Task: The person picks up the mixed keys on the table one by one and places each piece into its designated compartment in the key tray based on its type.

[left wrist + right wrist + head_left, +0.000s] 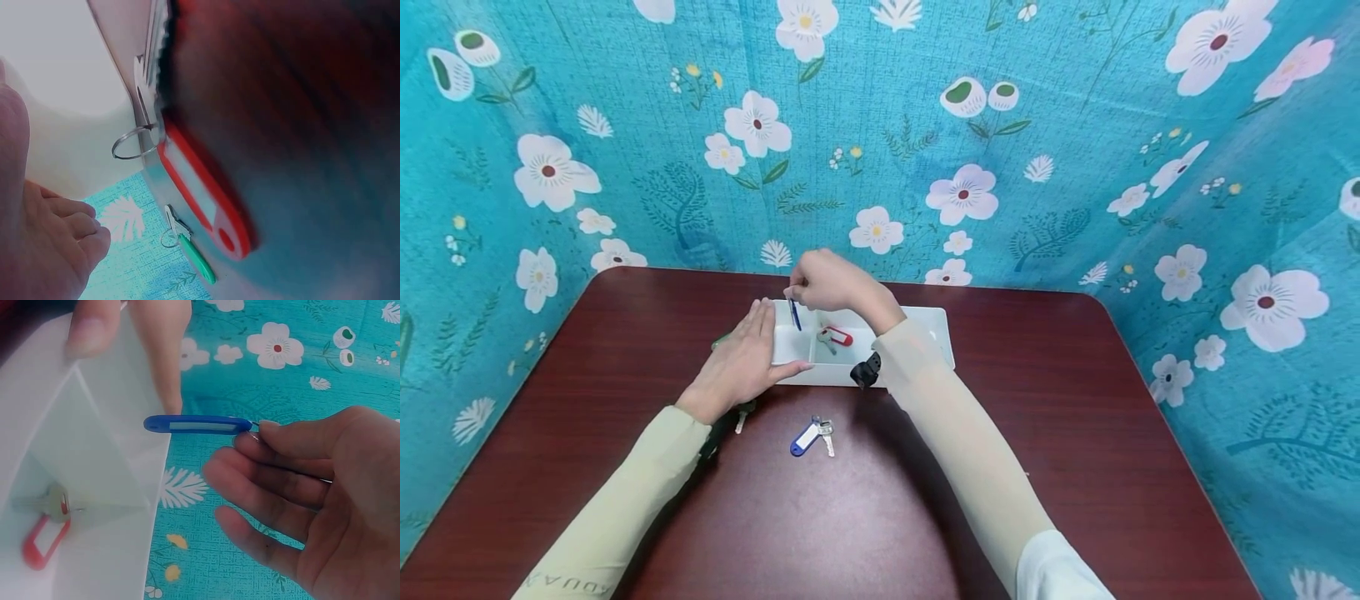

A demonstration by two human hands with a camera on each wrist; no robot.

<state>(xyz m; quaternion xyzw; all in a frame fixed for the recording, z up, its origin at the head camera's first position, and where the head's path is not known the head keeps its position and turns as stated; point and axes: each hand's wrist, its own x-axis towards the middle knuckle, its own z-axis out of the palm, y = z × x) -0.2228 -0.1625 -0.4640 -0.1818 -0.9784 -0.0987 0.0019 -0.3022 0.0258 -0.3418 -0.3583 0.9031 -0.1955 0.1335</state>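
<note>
My right hand point(835, 280) is raised over the left end of a white divided box point(827, 377). In the right wrist view, its thumb and forefinger pinch the ring end of a blue key tag point(197, 425); a key on it is hidden by the fingers. My left hand point(737, 360) lies against the left end of the box, fingers straight and thumb along the front edge. Inside the box, right of the divider, lie a key with a red tag point(45, 542). Beside the left hand, another red key tag point(200, 187) and a green key tag point(197, 259) rest on the table.
A second blue key tag point(805, 439) with keys point(827, 434) lies in front of the box on the dark red table point(1022, 400). A key point(742, 417) shows beside the left wrist. A blue floral curtain point(880, 150) hangs behind the table.
</note>
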